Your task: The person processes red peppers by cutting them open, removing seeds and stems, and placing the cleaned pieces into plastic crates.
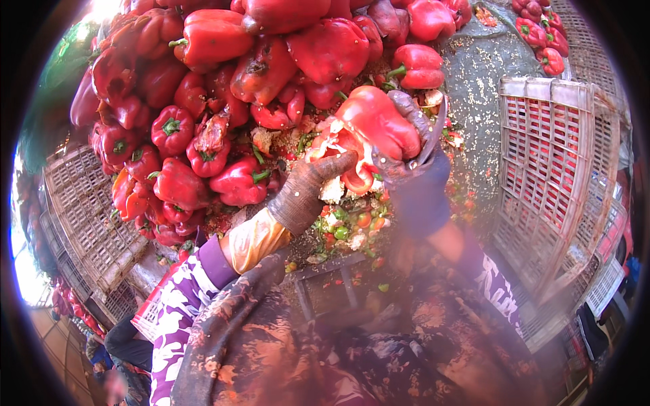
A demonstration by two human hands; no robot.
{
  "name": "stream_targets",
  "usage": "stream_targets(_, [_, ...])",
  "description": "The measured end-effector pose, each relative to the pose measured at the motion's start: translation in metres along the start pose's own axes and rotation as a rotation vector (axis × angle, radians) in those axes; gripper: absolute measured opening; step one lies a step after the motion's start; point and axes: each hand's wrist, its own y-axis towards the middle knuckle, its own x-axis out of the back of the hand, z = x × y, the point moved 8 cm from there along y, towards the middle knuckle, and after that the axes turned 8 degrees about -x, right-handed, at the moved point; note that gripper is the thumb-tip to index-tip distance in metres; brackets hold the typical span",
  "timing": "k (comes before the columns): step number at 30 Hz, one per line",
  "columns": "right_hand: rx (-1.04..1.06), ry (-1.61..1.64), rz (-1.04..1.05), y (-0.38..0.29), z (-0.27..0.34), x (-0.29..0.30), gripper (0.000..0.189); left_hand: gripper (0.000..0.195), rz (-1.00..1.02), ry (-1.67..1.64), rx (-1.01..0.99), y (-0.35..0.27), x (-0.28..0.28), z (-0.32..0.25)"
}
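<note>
A red bell pepper, cut open at its near end, is between my two gloved hands. My left hand, in a dirty glove with a pale wrist cover, grips the opened edge, its thumb over the hollow. On the pepper's right side, my right hand, in a dark blue glove, supports it and holds scissors or a similar curved-bladed cutter, whose handles are mostly hidden. Pale seed clumps cling below the opening. A large heap of red bell peppers rises in front and to the left.
Slatted plastic crates stand on the right and left. Cut stems and seed cores lie beneath my hands, near a metal frame. Seeds cover a grey sheet. Another person's legs show at lower left.
</note>
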Motion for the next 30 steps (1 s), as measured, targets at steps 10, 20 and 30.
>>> stream_targets(10, [-0.222, 0.186, -0.231, -0.004, 0.013, 0.073, 0.028, 0.028, -0.336, 0.438, -0.027, -0.011, 0.09, -0.024])
stream_targets(20, [-0.424, 0.113, 0.453, -0.024, -0.009, 0.022, 0.051, 0.054, 0.226, 0.424, -0.053, 0.004, -0.013, -0.028])
stream_targets(30, [-0.546, 1.129, 0.317, -0.045, 0.012, 0.072, 0.041, 0.104, 0.153, 0.404, 0.031, -0.023, -0.03, -0.086])
